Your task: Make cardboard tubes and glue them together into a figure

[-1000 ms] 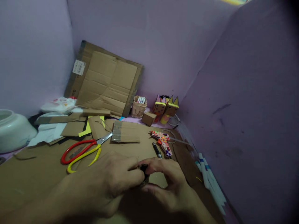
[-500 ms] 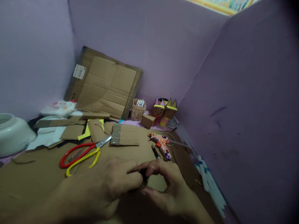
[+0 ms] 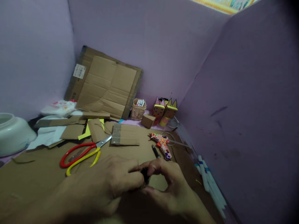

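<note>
A small dark piece with a brownish edge (image 3: pixel 145 175) sits between my two hands, mostly covered by fingers; its kind cannot be made out. My left hand (image 3: pixel 112 180) pinches its left side with thumb and forefinger. On the other side, my right hand (image 3: pixel 168 183) grips it, the thumb below and the fingers above, curved into a ring. Beyond the left hand lie scissors (image 3: pixel 86 154) with one red and one yellow handle. Past the right hand are a black pen (image 3: pixel 155 151) and a flower-patterned glue gun (image 3: pixel 163 144).
A cardboard rectangle (image 3: pixel 126 134) lies ahead, a small cardboard box (image 3: pixel 148 120) behind it. Marker cup (image 3: pixel 138 110) and cat-eared holders (image 3: pixel 165 109) stand by the wall. A large cardboard sheet (image 3: pixel 105 84) leans there. White pot (image 3: pixel 16 135) at left; white sticks (image 3: pixel 211 183) at right.
Both hands keep their hold on the small dark piece, with only a very slight shift of the fingers. Nothing else on the table has moved.
</note>
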Motion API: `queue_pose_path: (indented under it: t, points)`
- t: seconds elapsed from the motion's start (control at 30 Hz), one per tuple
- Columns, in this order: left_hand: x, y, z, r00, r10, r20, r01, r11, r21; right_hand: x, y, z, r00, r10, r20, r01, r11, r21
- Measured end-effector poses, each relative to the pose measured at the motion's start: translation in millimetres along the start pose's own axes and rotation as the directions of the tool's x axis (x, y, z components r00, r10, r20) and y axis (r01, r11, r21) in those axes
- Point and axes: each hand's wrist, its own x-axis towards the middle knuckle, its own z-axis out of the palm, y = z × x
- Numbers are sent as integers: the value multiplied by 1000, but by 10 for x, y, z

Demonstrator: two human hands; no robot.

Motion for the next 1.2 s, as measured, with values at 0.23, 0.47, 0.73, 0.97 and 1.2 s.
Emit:
queue_pose_path:
  t: [0.23,0.47,0.73,0.97,1.2]
  points:
    - [18,-2,-1,999,-2,53,5,998,-62,-2,-7,-2,1000,2,-2,-2,1000,21]
    - [-37,-29,63,969,-202,-144,141,925,-354,43,97,-5,983,124,-136,-40,865,500]
    - [-63,-222,300,574,-808,-134,498,474,-726,167,296,21,733,591,-336,88,408,909]
    - [-48,-110,539,515,-857,14,222,117,-968,173,279,212,693,687,-216,24,278,960]
    - [-46,-199,462,474,-833,-283,310,459,-832,109,402,261,764,632,-129,-183,404,896]
